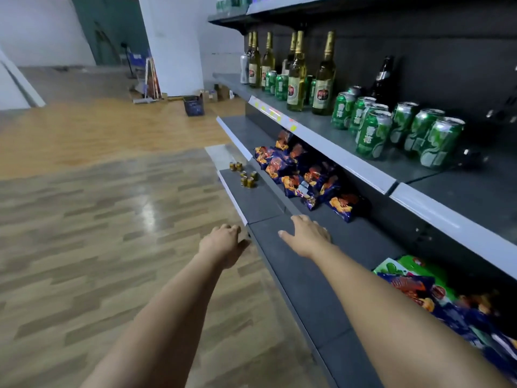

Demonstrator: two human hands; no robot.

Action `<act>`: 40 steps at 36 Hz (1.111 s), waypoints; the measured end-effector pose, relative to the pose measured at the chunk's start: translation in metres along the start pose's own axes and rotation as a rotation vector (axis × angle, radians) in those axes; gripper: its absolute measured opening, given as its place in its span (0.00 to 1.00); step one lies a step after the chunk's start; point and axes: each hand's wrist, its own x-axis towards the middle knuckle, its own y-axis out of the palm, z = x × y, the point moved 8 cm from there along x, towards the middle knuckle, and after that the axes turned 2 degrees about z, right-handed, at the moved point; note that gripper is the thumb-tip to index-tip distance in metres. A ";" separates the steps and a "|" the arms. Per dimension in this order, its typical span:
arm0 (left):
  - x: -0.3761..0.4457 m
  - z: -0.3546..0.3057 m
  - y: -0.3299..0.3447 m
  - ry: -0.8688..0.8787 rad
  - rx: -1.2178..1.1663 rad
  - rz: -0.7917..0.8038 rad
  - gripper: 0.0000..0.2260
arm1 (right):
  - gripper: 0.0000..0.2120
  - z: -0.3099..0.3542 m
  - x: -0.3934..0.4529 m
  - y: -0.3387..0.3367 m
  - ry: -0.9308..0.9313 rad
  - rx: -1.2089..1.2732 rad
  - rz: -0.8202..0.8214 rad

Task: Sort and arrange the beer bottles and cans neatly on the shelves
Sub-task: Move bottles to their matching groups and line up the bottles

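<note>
On the grey middle shelf (316,127) stand several green beer cans (372,134) near the front right and several gold-necked beer bottles (324,79) further back, mixed with more green cans (281,86). A dark bottle (382,78) stands behind the cans and a silver can (244,69) at the far end. My left hand (223,242) reaches forward beside the lower shelf's edge, fingers loosely curled, holding nothing. My right hand (306,233) hovers over the lower shelf (293,264), fingers extended, empty.
Blue and orange snack bags (302,175) lie on the lower shelf under the beer shelf, with more bags (436,292) at the near right. Several small gold tins (246,176) stand on the lower ledge. A dark basket (193,105) stands on the wooden floor.
</note>
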 end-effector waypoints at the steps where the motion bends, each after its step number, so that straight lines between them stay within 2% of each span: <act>1: 0.014 0.008 -0.006 0.011 0.008 -0.005 0.22 | 0.31 0.006 0.013 -0.003 0.015 0.006 -0.009; 10: 0.128 0.051 -0.038 0.119 0.009 0.034 0.21 | 0.30 0.059 0.116 -0.024 0.100 0.004 -0.038; 21: 0.248 0.063 -0.064 0.230 0.035 0.034 0.22 | 0.30 0.074 0.227 -0.049 0.149 -0.024 -0.103; 35: 0.423 0.027 -0.134 0.355 0.029 -0.047 0.19 | 0.24 0.052 0.361 -0.156 0.178 -0.030 -0.383; 40: 0.470 0.003 -0.147 0.424 0.015 -0.053 0.21 | 0.22 0.033 0.387 -0.189 0.261 -0.043 -0.462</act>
